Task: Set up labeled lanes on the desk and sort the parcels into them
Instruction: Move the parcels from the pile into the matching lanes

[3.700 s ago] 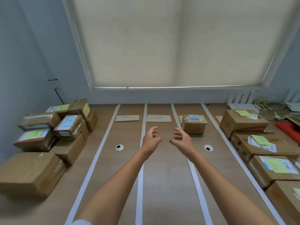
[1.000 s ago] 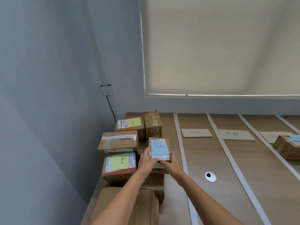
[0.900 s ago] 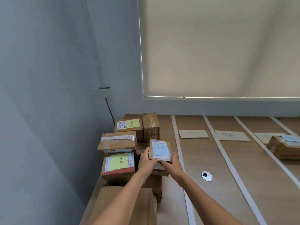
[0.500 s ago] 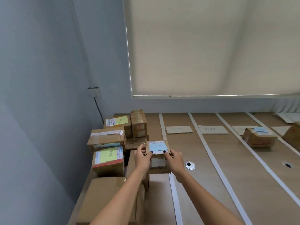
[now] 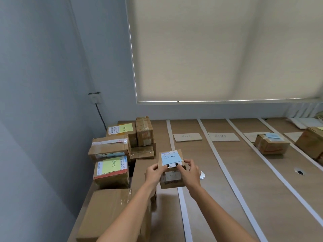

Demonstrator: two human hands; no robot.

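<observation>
Head view: both hands, left hand [image 5: 153,173] and right hand [image 5: 190,172], grip a blue-noted parcel [image 5: 172,169] near the surface's [image 5: 218,198] left edge. Sorting is underway; next it likely needs carrying right to the lane holding the other blue-noted parcel [image 5: 270,144].

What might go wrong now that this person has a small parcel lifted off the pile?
Both hands, left and right, grip only the near end of the small parcel, so it might tip forward and drop. Its blue note could match the parcel already in a lane, but the lane label writing is too faint to check.
</observation>
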